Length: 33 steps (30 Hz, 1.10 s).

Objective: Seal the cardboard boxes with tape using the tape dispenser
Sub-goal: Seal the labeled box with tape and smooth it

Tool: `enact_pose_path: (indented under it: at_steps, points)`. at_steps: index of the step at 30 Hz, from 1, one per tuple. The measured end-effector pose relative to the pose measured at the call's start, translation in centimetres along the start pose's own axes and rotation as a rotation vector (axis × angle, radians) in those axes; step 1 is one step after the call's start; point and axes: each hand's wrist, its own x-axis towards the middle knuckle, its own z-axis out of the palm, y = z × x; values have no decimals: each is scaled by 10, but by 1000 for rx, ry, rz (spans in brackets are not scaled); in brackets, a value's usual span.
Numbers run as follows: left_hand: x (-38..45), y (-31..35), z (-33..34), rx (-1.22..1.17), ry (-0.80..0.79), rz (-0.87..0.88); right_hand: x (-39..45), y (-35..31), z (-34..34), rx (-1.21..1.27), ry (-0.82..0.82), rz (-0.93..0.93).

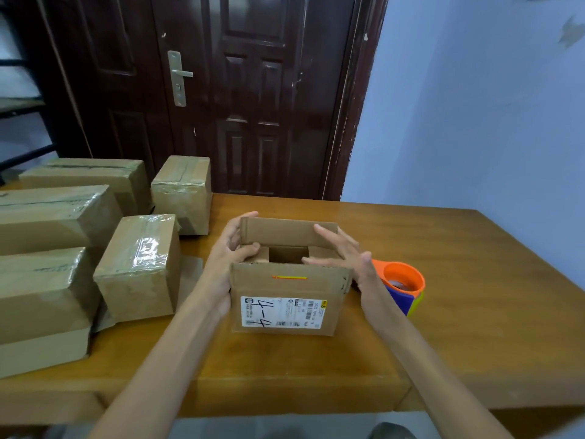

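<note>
A small cardboard box (285, 305) with a white label marked "4-4" stands mid-table, its top flaps partly open and a square gap showing inside. My left hand (231, 248) is at the box's left top edge, thumb curled over the inner side flap and fingers reaching to the far flap. My right hand (343, 253) is at the right top edge with fingers spread and straight, touching the far flap and the right side flap. The orange, blue and yellow tape dispenser (403, 285) lies on the table just right of the box, partly hidden behind my right wrist.
Several taped cardboard boxes (139, 264) are crowded on the left part of the wooden table (459, 280). A dark door stands behind the table, a blue wall to the right. The table's near edge runs below my forearms.
</note>
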Motion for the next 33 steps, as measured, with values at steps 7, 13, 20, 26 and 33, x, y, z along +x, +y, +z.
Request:
enact_pose_path:
  at_steps: [7,13,20,26,33]
  points:
    - [-9,-11,0,-2,64,124,-7,-1,23,-30,323,-171]
    - [-20,-33,-10,259,-8,282,0,5,18,-163,218,-91]
    - [-41,-44,-14,428,-73,268,-4,-7,20,-13,125,170]
    - [-46,12,8,667,44,496,-4,-25,27,415,181,363]
    - [-44,88,67,1774,-393,413,-29,12,69,159,210,287]
